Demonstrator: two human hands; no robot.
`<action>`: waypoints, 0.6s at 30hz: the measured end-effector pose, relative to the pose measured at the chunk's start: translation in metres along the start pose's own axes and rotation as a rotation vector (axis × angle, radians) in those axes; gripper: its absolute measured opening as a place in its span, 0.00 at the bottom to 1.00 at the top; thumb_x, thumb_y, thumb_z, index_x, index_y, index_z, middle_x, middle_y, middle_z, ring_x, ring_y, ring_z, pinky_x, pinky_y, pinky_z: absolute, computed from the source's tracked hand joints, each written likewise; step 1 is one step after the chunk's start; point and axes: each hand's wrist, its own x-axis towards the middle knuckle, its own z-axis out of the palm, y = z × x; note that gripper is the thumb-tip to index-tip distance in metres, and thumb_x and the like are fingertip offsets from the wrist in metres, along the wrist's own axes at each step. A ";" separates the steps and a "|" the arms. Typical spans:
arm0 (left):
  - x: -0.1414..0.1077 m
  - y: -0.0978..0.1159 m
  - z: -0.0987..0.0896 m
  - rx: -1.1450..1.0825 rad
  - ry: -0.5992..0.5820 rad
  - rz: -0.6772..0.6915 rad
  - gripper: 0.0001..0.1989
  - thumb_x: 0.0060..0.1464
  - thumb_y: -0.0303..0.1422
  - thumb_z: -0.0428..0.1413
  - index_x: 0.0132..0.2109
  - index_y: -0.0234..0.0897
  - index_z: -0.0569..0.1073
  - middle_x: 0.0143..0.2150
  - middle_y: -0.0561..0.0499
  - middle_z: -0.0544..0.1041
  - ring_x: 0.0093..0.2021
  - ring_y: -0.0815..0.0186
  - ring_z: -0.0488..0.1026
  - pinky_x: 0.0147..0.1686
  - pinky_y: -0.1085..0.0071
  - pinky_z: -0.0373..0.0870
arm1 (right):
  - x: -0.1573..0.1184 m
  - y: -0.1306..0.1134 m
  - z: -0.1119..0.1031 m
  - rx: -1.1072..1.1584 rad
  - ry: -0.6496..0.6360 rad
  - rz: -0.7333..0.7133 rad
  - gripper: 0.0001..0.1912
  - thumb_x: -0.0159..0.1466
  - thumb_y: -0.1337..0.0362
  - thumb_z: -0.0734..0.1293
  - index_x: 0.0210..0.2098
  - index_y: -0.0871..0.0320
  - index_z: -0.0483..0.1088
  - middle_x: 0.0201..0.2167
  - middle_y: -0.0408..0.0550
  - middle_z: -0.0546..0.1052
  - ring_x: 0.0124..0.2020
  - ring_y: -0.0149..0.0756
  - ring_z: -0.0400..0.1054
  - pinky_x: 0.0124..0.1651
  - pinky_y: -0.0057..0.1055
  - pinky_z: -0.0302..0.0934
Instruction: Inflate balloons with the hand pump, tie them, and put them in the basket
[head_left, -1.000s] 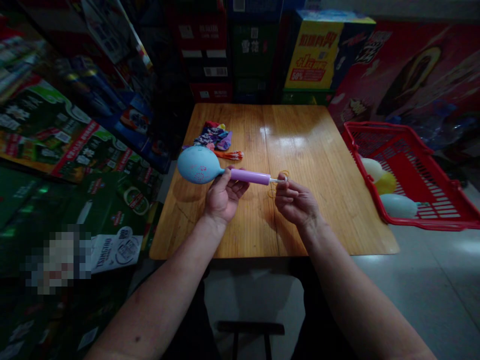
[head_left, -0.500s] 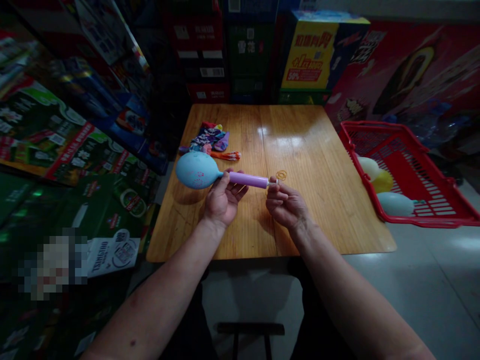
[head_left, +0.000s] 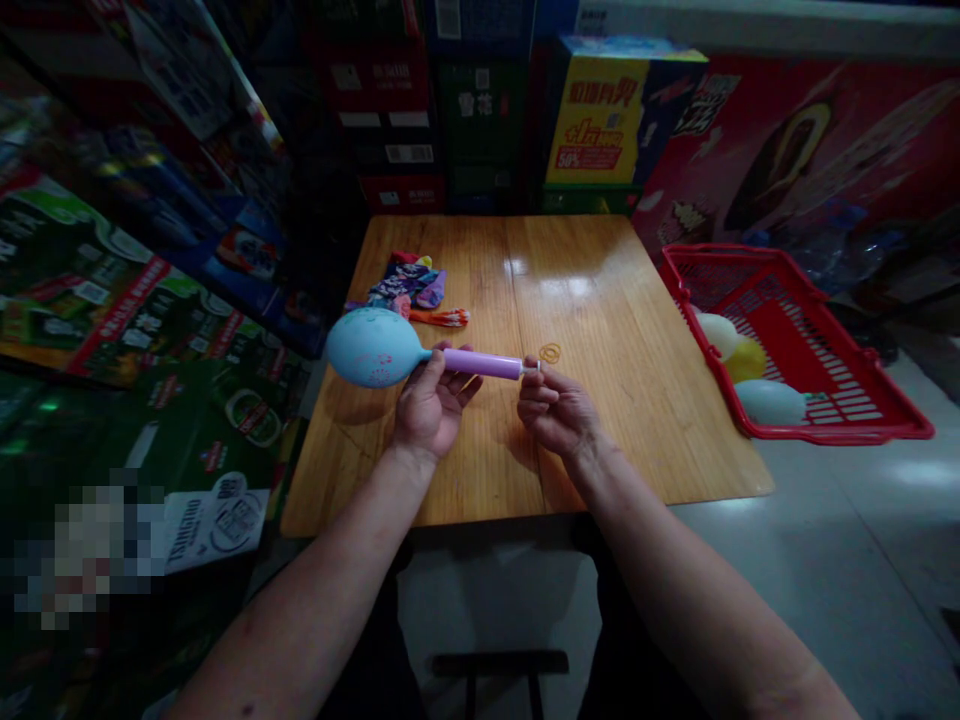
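Note:
My left hand [head_left: 429,405] is closed round the nozzle end of a purple balloon pump [head_left: 484,364], its thumb on the neck of a light-blue balloon [head_left: 373,347]. The balloon is swollen, printed with small pink and dark marks, and points left above the table. At the pump's other end, the fingers of my right hand [head_left: 556,408] are closed on the white handle, which sits close to the barrel. Just beyond that hand lie some yellow rubber bands [head_left: 550,352]. Behind the blue balloon is a pile of limp, colourful balloons [head_left: 412,285].
A wooden table [head_left: 600,440] stands before me. To its right, a red basket [head_left: 817,434] holds a white balloon [head_left: 716,335], a yellow balloon [head_left: 748,358] and a pale-green balloon [head_left: 772,402]. Stacked cartons [head_left: 480,120] rise behind, with beer boxes [head_left: 202,410] at left and a stool [head_left: 501,664] below.
The blue balloon looks slightly larger. My view has shifted a little, so most things sit further left in it. Both hands keep their hold on the pump.

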 end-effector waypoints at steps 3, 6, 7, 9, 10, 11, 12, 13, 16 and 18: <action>0.001 0.000 0.000 -0.018 0.016 -0.008 0.11 0.58 0.37 0.61 0.48 0.42 0.77 0.49 0.47 0.81 0.46 0.63 0.78 0.46 0.65 0.73 | -0.001 -0.005 0.000 -0.019 -0.001 0.020 0.06 0.71 0.71 0.60 0.41 0.60 0.69 0.24 0.38 0.73 0.16 0.17 0.57 0.20 0.15 0.54; 0.005 0.009 0.003 -0.025 0.010 -0.014 0.11 0.58 0.36 0.62 0.47 0.40 0.77 0.48 0.45 0.81 0.45 0.63 0.78 0.44 0.66 0.73 | -0.008 -0.023 0.000 -0.045 -0.022 0.028 0.07 0.70 0.71 0.60 0.41 0.61 0.69 0.25 0.38 0.73 0.17 0.17 0.58 0.21 0.15 0.55; 0.006 0.013 0.003 -0.025 0.011 0.001 0.12 0.57 0.37 0.62 0.47 0.40 0.77 0.48 0.45 0.81 0.45 0.62 0.78 0.44 0.66 0.73 | -0.010 -0.030 0.000 -0.052 -0.037 0.018 0.07 0.70 0.71 0.59 0.41 0.61 0.69 0.25 0.38 0.73 0.17 0.17 0.57 0.21 0.15 0.55; 0.009 0.020 0.005 -0.024 0.029 0.061 0.12 0.57 0.38 0.63 0.47 0.40 0.77 0.47 0.46 0.81 0.45 0.62 0.78 0.43 0.67 0.73 | -0.014 -0.039 0.001 -0.058 -0.069 -0.018 0.08 0.71 0.72 0.59 0.40 0.60 0.69 0.25 0.37 0.72 0.16 0.17 0.56 0.21 0.15 0.54; 0.009 0.022 0.005 -0.024 0.043 0.097 0.13 0.56 0.38 0.63 0.47 0.41 0.77 0.46 0.46 0.81 0.45 0.62 0.78 0.43 0.67 0.73 | -0.015 -0.041 0.002 -0.057 -0.081 -0.042 0.08 0.71 0.72 0.59 0.40 0.60 0.69 0.25 0.37 0.72 0.16 0.17 0.56 0.20 0.14 0.54; 0.009 0.022 0.005 -0.024 0.051 0.120 0.13 0.56 0.39 0.63 0.47 0.41 0.77 0.46 0.47 0.81 0.44 0.63 0.78 0.42 0.68 0.73 | -0.015 -0.039 0.002 -0.057 -0.086 -0.061 0.08 0.71 0.72 0.59 0.40 0.60 0.69 0.25 0.36 0.73 0.16 0.17 0.56 0.20 0.14 0.53; 0.009 0.021 0.005 -0.021 0.050 0.124 0.13 0.56 0.39 0.63 0.47 0.42 0.77 0.47 0.48 0.81 0.44 0.63 0.78 0.41 0.68 0.73 | -0.015 -0.035 0.003 -0.063 -0.082 -0.076 0.08 0.71 0.72 0.59 0.39 0.59 0.70 0.24 0.36 0.73 0.16 0.17 0.55 0.21 0.15 0.53; 0.008 0.018 0.005 -0.017 0.040 0.109 0.13 0.57 0.40 0.63 0.48 0.43 0.77 0.48 0.48 0.81 0.44 0.64 0.78 0.41 0.68 0.73 | -0.014 -0.030 0.004 -0.071 -0.073 -0.080 0.07 0.70 0.71 0.60 0.39 0.58 0.70 0.24 0.35 0.72 0.16 0.17 0.55 0.21 0.15 0.53; 0.003 0.006 0.005 -0.007 -0.001 0.038 0.12 0.58 0.39 0.62 0.48 0.43 0.77 0.50 0.47 0.80 0.45 0.64 0.78 0.43 0.67 0.72 | -0.009 -0.010 0.005 -0.049 -0.025 -0.041 0.06 0.70 0.70 0.62 0.39 0.58 0.70 0.23 0.36 0.72 0.16 0.18 0.55 0.21 0.16 0.53; 0.000 0.000 0.006 -0.001 -0.019 0.029 0.11 0.58 0.38 0.61 0.48 0.43 0.77 0.50 0.47 0.81 0.45 0.64 0.78 0.43 0.68 0.72 | -0.007 -0.002 0.005 -0.013 -0.010 -0.026 0.07 0.71 0.70 0.61 0.40 0.59 0.70 0.23 0.36 0.72 0.16 0.18 0.54 0.21 0.16 0.53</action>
